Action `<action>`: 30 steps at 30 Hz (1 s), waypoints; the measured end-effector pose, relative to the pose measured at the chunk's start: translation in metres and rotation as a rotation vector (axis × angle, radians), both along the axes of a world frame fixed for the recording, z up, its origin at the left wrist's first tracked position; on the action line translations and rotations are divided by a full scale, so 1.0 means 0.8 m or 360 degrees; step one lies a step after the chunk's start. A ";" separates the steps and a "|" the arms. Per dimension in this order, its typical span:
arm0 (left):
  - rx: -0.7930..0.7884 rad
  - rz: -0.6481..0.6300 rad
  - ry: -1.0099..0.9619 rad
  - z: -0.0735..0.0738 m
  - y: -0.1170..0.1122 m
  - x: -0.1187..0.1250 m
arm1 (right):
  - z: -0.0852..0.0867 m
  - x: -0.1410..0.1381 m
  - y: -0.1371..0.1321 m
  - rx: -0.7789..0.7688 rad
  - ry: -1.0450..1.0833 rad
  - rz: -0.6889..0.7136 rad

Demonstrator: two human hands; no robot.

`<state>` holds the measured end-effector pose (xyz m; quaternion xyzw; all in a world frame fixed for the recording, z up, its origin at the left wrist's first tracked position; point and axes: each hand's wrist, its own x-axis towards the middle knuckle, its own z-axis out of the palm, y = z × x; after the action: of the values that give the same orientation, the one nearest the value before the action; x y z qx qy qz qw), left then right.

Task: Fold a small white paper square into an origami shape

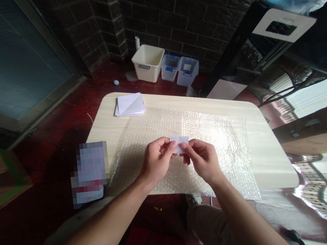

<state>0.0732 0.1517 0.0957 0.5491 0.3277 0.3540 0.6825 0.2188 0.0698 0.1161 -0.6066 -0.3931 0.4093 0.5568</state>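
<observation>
A small folded white paper (pixel 179 141) is held between both hands above the table. My left hand (pixel 156 161) pinches its left edge with thumb and fingers closed. My right hand (pixel 200 160) pinches its right side, fingers curled. Below them a sheet of clear bubble wrap (pixel 217 132) covers the middle of the light wooden table (pixel 259 147). A stack of white paper sheets (pixel 129 104) lies at the table's far left corner.
A blurred-out object (pixel 89 173) sits at the table's near left edge. On the dark red floor beyond stand a cream bin (pixel 148 63) and two clear plastic boxes (pixel 179 69). A brick wall is behind; cardboard boxes (pixel 312 126) lie at right.
</observation>
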 end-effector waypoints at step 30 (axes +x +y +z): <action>-0.0039 -0.0096 -0.0063 0.004 -0.003 0.002 | 0.003 0.005 0.003 0.0087 0.0152 -0.0164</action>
<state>0.0751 0.1496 0.0988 0.5431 0.3017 0.3400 0.7060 0.2228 0.0720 0.1187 -0.5903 -0.3454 0.3977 0.6116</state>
